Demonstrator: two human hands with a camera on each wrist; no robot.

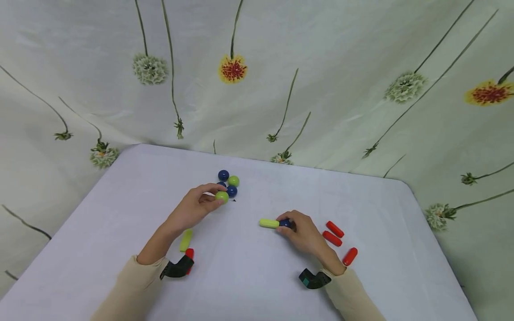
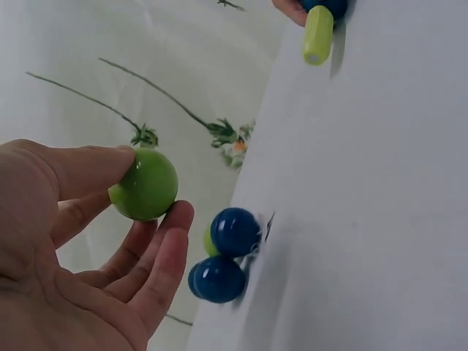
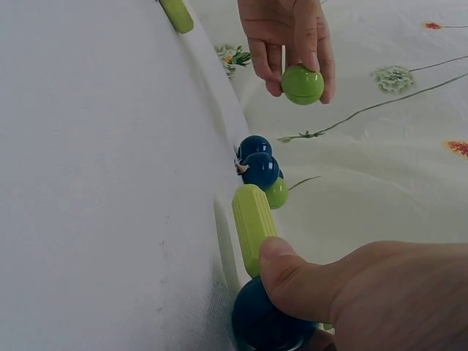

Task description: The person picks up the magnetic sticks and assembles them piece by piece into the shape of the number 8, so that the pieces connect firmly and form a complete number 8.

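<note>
Just left of centre in the head view, a person's left hand (image 1: pixel 194 203) pinches a green ball (image 1: pixel 221 197), likely light, hard and slick, best taken round its middle. Lower right of centre, the right hand (image 1: pixel 304 232) grips a blue ball (image 1: pixel 285 223); the green rod (image 1: pixel 268 223) meeting it points left, long axis nearly straight across the frame.

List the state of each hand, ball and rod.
Left hand, pinching
Pinched green ball, raised
Right hand, gripping
Gripped blue ball, partly covered
Ribbed lime rod, touching gripped ball
Second lime rod, lying loose
Second green ball, clustered
Three blue balls, clustered
Three red rods, lying loose
Fourth red rod, partly hidden
</note>
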